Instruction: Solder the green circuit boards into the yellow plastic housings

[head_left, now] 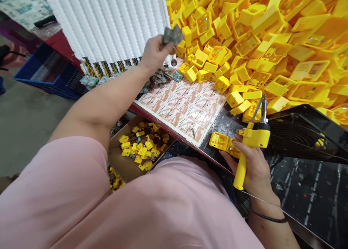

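Hands at a crowded workbench, seen from above over our own pink shirt (pixel 163 209). Our left hand (pixel 154 53) is raised above the far side of the tabletop (pixel 312 194). Its fingers are pinched shut on a small grey circuit board (pixel 172 35), held in the air just beside the near edge of a heap of yellow casings (pixel 258 35). That heap fills the far right corner.

Our right hand (pixel 252 165) rests at the near edge of the tabletop, closed around the handle of a yellow soldering gun (pixel 251 142) whose metal tip points up and away from us. The fingertips of the same hand also touch a single yellow casing (pixel 220 141) lying on the tabletop just left of the gun. A black cord (pixel 269 216) runs across our right wrist.

Between our two hands lies a sheet of printed labels (pixel 187 104), flat along the left edge of the tabletop. A black fan (pixel 296 133) lies just to the right of the gun. Below the left edge, beside our lap, a cardboard box (pixel 119 165) holds small yellow parts. A white ribbed panel (pixel 108 20) stands at the far left, with a blue crate (pixel 46 73) on the floor beyond it.
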A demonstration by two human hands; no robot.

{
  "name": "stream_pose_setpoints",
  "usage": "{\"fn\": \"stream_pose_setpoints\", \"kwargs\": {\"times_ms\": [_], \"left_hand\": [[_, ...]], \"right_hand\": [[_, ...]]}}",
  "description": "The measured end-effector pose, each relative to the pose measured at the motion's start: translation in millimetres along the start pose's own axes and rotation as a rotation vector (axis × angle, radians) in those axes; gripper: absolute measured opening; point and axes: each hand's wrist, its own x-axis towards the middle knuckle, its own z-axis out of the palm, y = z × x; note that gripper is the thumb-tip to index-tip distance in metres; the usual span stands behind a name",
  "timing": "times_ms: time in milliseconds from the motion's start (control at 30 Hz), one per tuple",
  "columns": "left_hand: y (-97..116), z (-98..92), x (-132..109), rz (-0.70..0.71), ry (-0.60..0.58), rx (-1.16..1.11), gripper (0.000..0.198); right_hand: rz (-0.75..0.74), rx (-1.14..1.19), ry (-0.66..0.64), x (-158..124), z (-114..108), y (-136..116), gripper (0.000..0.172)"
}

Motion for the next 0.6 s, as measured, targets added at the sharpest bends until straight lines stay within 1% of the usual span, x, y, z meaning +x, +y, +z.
{"fn": "stream_pose_setpoints", "kwargs": {"times_ms": [33, 67, 100, 133, 167, 200, 267, 333, 367, 433, 467, 500, 533, 567, 600], "left_hand": [[1.6, -5.1, 1.9, -0.011, 0.07, -0.118, 0.091], [7.1, -9.4, 2.4, -0.041, 0.141, -0.227, 0.09], [15.9, -12.7, 1.7, -0.072, 0.213, -0.335, 0.085], [27.1, -14.8, 0.0, -0.081, 0.209, -0.442, 0.078], [39.4, -15.6, -2.3, -0.076, 0.178, -0.545, 0.073], [51.7, -15.0, -4.7, -0.063, 0.118, -0.612, 0.071], [73.6, -9.1, -9.0, -0.045, -0.165, -0.597, 0.071], [90.4, 3.8, -11.5, -0.021, -0.492, -0.505, 0.069], [97.8, 12.5, -12.1, 0.01, -0.656, -0.453, 0.066], [113.3, 32.6, -13.4, 0.117, -0.987, -0.325, 0.052], [121.7, 42.7, -14.4, 0.187, -1.127, -0.227, 0.041], [130.3, 51.9, -15.9, 0.269, -1.227, -0.099, 0.031], [138.7, 59.6, -17.8, 0.352, -1.266, 0.045, 0.022], [146.1, 65.3, -20.2, 0.431, -1.223, 0.185, 0.018], [152.1, 68.9, -23.1, 0.492, -1.12, 0.31, 0.02]], "right_hand": [[0.001, 0.004, -0.005, 1.3, 1.2, -0.4, 0.055], [-0.001, 0.011, -0.011, 2.8, 2.5, -1.1, 0.056], [-0.003, 0.022, -0.021, 4.6, 3.9, -2.0, 0.058], [-0.005, 0.034, -0.029, 6.6, 5.3, -3.2, 0.059], [-0.004, 0.045, -0.035, 8.7, 6.6, -4.7, 0.06], [0.0, 0.056, -0.046, 10.7, 7.8, -6.2, 0.058], [0.01, 0.06, -0.069, 14.4, 9.7, -9.1, 0.052], [0.016, 0.048, -0.09, 16.9, 10.8, -11.1, 0.048], [0.022, 0.04, -0.094, 17.5, 10.9, -11.6, 0.05], [0.043, 0.029, -0.088, 17.5, 10.0, -11.9, 0.056], [0.057, 0.026, -0.087, 17.0, 9.1, -11.8, 0.059], [0.073, 0.024, -0.085, 16.1, 7.9, -11.7, 0.062], [0.091, 0.029, -0.085, 15.1, 6.6, -11.5, 0.063], [0.108, 0.041, -0.083, 14.1, 5.4, -11.3, 0.064], [0.123, 0.059, -0.078, 13.0, 4.3, -11.1, 0.064]]}}
